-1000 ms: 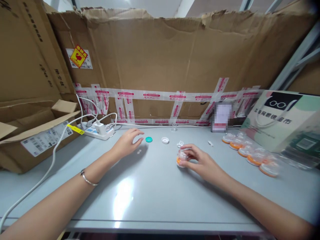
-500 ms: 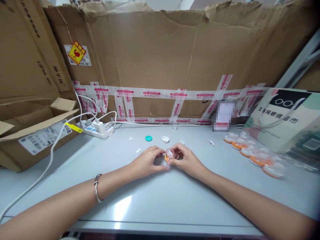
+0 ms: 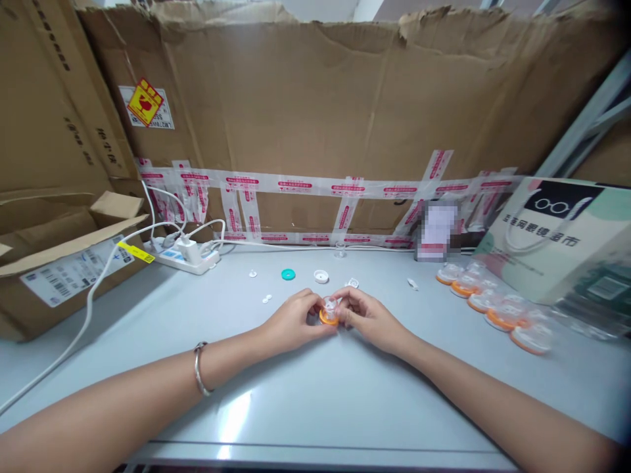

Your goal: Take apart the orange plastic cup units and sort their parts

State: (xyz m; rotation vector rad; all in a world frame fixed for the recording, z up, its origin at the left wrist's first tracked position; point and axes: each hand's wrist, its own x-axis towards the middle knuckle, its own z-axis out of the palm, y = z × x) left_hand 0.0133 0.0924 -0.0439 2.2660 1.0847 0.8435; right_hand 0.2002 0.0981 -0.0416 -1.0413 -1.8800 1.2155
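Observation:
A small clear plastic cup with an orange base [image 3: 329,314] stands between my hands, with white parts inside it. My left hand [image 3: 300,318] grips the orange base from the left, thumb in front and fingers behind. From the right, the fingertips of my right hand [image 3: 369,318] close on the clear upper part. Just behind my hands lie a small white piece [image 3: 351,283], a white ring-shaped disc [image 3: 321,276] and a teal disc [image 3: 288,274]. Further left are a pair of tiny white discs [image 3: 267,299] and a small white knob-like piece [image 3: 253,273].
Several clear cups with orange bases [image 3: 500,309] line the right side before a paper bag [image 3: 537,236]. A phone-like object [image 3: 436,230] leans at the back near a white piece [image 3: 413,284]. A power strip [image 3: 190,257] and open carton [image 3: 64,263] stand left. A clear cup [image 3: 340,249] stands behind.
The cup has gone from tilted to more upright, its orange base now lower. My left fingers have closed in on the base. The view has shifted slightly.

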